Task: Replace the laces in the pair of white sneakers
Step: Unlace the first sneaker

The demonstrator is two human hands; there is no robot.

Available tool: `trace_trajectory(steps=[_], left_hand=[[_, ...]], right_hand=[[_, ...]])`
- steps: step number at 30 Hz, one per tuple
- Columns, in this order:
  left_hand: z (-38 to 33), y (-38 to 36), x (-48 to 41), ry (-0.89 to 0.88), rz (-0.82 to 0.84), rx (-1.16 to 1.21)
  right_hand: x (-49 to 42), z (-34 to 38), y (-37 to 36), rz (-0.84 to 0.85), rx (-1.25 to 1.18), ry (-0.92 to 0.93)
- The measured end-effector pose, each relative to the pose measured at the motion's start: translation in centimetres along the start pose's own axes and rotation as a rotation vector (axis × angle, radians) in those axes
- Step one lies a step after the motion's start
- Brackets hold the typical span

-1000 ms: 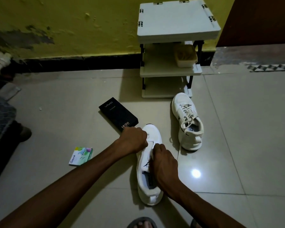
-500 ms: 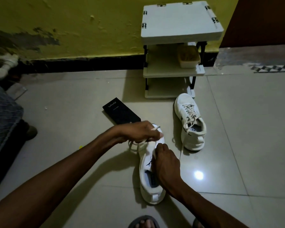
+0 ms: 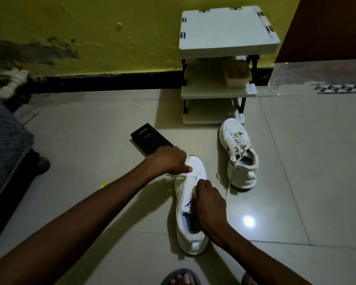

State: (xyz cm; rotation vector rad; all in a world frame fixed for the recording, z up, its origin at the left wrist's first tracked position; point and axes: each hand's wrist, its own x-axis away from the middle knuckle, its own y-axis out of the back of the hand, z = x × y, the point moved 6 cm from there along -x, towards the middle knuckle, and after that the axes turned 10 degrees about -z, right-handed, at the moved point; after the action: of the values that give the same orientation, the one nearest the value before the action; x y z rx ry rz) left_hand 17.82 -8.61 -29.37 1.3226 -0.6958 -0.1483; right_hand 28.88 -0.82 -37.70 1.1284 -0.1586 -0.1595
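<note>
Head view is looking down at a tiled floor [image 3: 296,182] that is meeting a yellow wall [image 3: 111,27]. Against that wall a white three-tier rack [image 3: 228,31] is standing. A pale tub [image 3: 237,73] is sitting on the right side of its middle shelf, holding something brownish that is too dim to identify. A black box [image 3: 148,140] is lying flat and closed on the floor left of the rack, its near corner hidden behind the left hand [image 3: 169,161].

The near sneaker [image 3: 188,202] is lying on the floor in front of the person, toe pointing toward the wall and heel toward the camera. The left hand is sitting over its toe end with fingers curled, pinching a white lace [image 3: 180,176] that is trailing out beneath the hand at the shoe's left edge. The right hand [image 3: 209,204] is resting on the middle of the same shoe, fingers curled and grasping the upper by the eyelets; the fingertips themselves are hard to make out.

The far sneaker [image 3: 240,155] is standing upright to the right, its toe near the foot of the rack, apart from both hands. It is laced, with a loose lace end [image 3: 227,188] trailing down onto the floor near the right hand. A sandalled foot [image 3: 181,277] is showing at the bottom edge.
</note>
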Motion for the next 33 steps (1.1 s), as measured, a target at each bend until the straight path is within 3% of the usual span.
trace_trajectory(steps=[3, 12, 18, 23, 26, 31, 33], left_hand=[[-0.2, -3.7, 0.0, 0.025, 0.039, 0.015], [-0.1, -5.5, -1.2, 0.083, -0.200, 0.079], [-0.6, -5.1, -0.8, 0.092, -0.439, 0.369], [0.4, -6.1, -0.3, 0.239, -0.416, 0.776], [-0.1, -5.4, -0.1, 0.223, -0.435, 0.981], [-0.2, -5.1, 0.3, 0.249, -0.440, 1.180], [0.3, -5.7, 0.1, 0.236, -0.409, 1.100]], right_hand=[[0.0, 0.0, -0.1, 0.000, 0.004, 0.001], [0.0, -0.1, -0.3, -0.049, -0.020, 0.005], [-0.2, -0.1, -0.2, -0.054, 0.028, 0.015], [-0.3, -0.1, 0.0, -0.080, -0.007, 0.046], [-0.3, -0.1, -0.1, -0.042, -0.011, 0.065], [-0.1, -0.1, -0.1, -0.033, 0.001, 0.057], [-0.2, 0.2, -0.2, -0.028, 0.019, 0.062]])
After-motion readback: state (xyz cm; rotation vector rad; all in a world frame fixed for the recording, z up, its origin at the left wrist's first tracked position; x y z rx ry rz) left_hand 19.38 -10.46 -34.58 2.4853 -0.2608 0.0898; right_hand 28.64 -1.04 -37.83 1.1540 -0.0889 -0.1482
